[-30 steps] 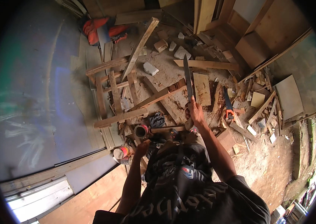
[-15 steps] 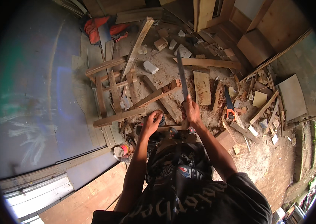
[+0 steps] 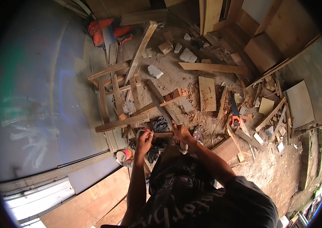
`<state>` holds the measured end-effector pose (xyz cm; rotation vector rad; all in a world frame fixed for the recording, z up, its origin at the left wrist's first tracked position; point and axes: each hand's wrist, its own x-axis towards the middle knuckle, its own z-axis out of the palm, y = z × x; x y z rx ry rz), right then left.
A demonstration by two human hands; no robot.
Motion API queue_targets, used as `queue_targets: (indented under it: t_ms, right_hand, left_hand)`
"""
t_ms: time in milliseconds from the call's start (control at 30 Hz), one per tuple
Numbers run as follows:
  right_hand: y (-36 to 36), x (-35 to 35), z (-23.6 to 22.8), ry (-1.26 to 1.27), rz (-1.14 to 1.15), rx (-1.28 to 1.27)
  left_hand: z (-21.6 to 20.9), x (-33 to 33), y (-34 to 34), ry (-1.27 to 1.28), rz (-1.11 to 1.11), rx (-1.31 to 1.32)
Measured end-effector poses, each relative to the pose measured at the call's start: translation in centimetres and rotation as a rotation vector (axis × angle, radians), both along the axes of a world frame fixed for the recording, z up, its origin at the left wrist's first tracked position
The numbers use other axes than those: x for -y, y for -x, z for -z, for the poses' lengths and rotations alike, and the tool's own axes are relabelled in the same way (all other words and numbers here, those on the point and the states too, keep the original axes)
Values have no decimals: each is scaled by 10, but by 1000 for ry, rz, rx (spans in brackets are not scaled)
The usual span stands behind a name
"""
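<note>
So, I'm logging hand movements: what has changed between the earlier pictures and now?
The right hand moved left and nearer the body, keeping hold of the long blade, which swung from pointing ahead to pointing forward-left. The left hand went forward, then drew back to the can; whether it grips anything is unclear. The orange-handled saw and timber frame stayed put.

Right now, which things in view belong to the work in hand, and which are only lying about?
In hand or close to it:
- long-bladed tool, held in the right hand
- tin, partly hidden by the left hand; contact unclear

Apparently just lying about:
- orange-handled saw
- pale stone block
- flat board
</note>
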<state>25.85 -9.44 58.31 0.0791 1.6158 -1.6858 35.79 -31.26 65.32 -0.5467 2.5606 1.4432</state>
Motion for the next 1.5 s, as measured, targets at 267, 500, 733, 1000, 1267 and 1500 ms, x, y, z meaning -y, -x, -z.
queue_targets:
  t_ms: [267, 500, 733, 1000, 1267, 1500]
  right_hand:
    - [18, -22, -46, -165, 466, -207]
    - [50, -30, -150, 217, 683, -424]
    - [50, -22, -51, -368, 340, -306]
    - [65, -51, -81, 376, 334, 500]
    - [87, -46, -182, 353, 1018, -546]
    - [36, 9, -9, -316, 131, -257]
  left_hand:
    - [11, 22, -87, 4, -69, 218]
    - [44, 13, -112, 33, 28, 238]
    - [19, 9, -90, 43, 57, 229]
    - [50, 33, -110, 90, 95, 196]
    - [46, 30, -104, 89, 119, 339]
    - [92, 71, -155, 108, 510, 154]
